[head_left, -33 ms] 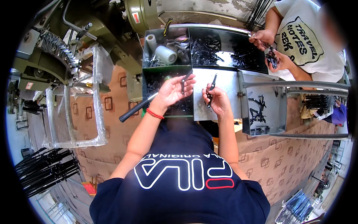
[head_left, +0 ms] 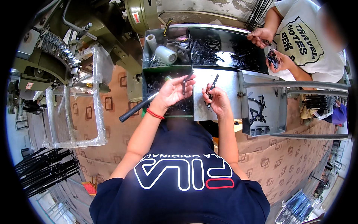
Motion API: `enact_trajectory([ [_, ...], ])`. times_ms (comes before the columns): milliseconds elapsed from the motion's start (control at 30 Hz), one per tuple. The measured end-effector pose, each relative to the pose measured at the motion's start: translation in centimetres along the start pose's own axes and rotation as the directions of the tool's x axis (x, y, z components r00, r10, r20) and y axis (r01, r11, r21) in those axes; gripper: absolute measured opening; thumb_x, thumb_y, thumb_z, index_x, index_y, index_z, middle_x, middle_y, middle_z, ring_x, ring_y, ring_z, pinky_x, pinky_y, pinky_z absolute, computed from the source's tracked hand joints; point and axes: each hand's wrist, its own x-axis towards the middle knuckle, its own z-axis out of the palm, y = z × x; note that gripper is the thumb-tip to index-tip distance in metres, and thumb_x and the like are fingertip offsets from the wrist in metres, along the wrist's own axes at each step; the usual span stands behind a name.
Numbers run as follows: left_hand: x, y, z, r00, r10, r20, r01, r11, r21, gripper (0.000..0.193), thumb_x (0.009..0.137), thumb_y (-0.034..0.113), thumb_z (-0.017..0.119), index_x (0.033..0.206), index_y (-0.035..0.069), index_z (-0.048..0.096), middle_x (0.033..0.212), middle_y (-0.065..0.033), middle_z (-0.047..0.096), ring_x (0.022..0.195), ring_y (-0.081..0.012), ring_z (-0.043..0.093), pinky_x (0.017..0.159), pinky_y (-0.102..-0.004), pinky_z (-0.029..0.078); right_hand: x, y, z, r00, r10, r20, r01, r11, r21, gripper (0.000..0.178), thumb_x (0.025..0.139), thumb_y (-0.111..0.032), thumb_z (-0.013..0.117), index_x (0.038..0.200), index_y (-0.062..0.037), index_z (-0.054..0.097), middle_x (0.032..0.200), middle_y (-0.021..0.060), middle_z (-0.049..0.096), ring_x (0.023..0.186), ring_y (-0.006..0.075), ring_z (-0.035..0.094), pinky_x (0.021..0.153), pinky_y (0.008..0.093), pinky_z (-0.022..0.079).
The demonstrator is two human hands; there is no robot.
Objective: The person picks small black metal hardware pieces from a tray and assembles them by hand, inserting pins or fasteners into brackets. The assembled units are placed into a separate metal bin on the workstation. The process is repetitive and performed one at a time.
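My left hand (head_left: 172, 90), palm up with a red cord at the wrist, holds a thin black metal link (head_left: 184, 86) across its fingers. Beneath that hand is a dark compartment (head_left: 147, 80) of loose black parts. Over the bare metal plate, my right hand (head_left: 220, 101) is closed round a jointed black metal link (head_left: 215, 80), whose upper end sticks up past the fingers. The two links are apart. Part of the right one is hidden by my fingers.
A black-handled tool (head_left: 133, 111) juts from the compartment's left side. Behind are film rolls (head_left: 166, 55) and black parts (head_left: 209, 50). A metal tray (head_left: 274, 125) stands right. A co-worker's hands (head_left: 278, 61) hold black parts. Machinery (head_left: 44, 63) and a wrapped frame (head_left: 100, 123) stand left.
The link in my left hand has tilted slightly, and the one in my right hand has shifted a little upward and right. The co-worker's hands have moved slightly.
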Motion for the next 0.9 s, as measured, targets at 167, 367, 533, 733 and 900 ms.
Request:
enact_trajectory([
  [167, 0.3, -1.1, 0.1, 1.0, 0.008, 0.005, -0.009, 0.965, 0.261, 0.03, 0.09, 0.013, 0.04, 0.118, 0.001, 0.043, 0.091, -0.0074, 0.058, 0.072, -0.0118, 0.057, 0.067, -0.0259, 0.049, 0.0, -0.6, 2.1, 0.997, -0.074, 0.032, 0.078, 0.977, -0.196, 0.013, 0.082, -0.016, 0.055, 0.088, -0.0046, 0.051, 0.061, -0.0012, 0.045, 0.046, 0.0031, 0.036, 0.037, 0.0158, 0.024],
  [367, 0.2, -1.4, 1.6, 0.997, 0.009, -0.07, 0.022, 0.905, 0.425, 0.03, 0.092, 0.019, 0.038, 0.115, 0.001, 0.044, 0.099, -0.0122, 0.057, 0.083, -0.0163, 0.057, 0.073, -0.0275, 0.047, 0.5, -0.2, 2.8, 0.956, -0.278, -0.097, 0.21, 0.875, -0.437, 0.014, 0.082, -0.017, 0.058, 0.081, -0.0039, 0.054, 0.056, -0.0044, 0.043, 0.04, 0.0004, 0.029, 0.035, 0.0149, 0.02],
  [533, 0.9, -1.3, 1.4, 1.0, 0.013, -0.005, -0.012, 0.996, 0.085, 0.038, 0.092, 0.02, 0.034, 0.119, -0.006, 0.038, 0.113, -0.02, 0.049, 0.105, -0.0265, 0.051, 0.087, -0.034, 0.045, 0.6, -0.2, 2.3, 0.958, -0.287, -0.001, 0.269, 0.898, -0.349, 0.009, 0.085, -0.011, 0.052, 0.089, -0.0031, 0.054, 0.059, -0.0033, 0.047, 0.041, 0.0006, 0.029, 0.037, 0.0152, 0.021],
  [733, 1.1, -1.3, 2.3, 0.986, 0.081, 0.145, -0.055, 0.982, -0.179, 0.038, 0.09, 0.018, 0.033, 0.119, -0.005, 0.041, 0.117, -0.0144, 0.049, 0.113, -0.023, 0.043, 0.092, -0.0338, 0.037, 0.5, 1.0, 2.5, 0.969, -0.243, 0.041, 0.239, 0.887, -0.395, 0.006, 0.084, -0.008, 0.052, 0.081, -0.0074, 0.047, 0.058, -0.0036, 0.045, 0.04, 0.0006, 0.03, 0.036, 0.0157, 0.02],
  [900, 0.8, -2.0, 2.4, 0.973, 0.182, 0.143, -0.197, 0.976, 0.092, 0.034, 0.09, 0.018, 0.041, 0.116, -0.003, 0.045, 0.113, -0.0104, 0.051, 0.098, -0.0175, 0.05, 0.086, -0.0308, 0.041, 0.0, 0.7, 3.2, 0.972, -0.228, 0.058, 0.233, 0.894, -0.382, 0.007, 0.085, -0.009, 0.052, 0.083, -0.007, 0.046, 0.06, -0.0003, 0.049, 0.04, 0.0006, 0.03, 0.035, 0.0156, 0.019],
])
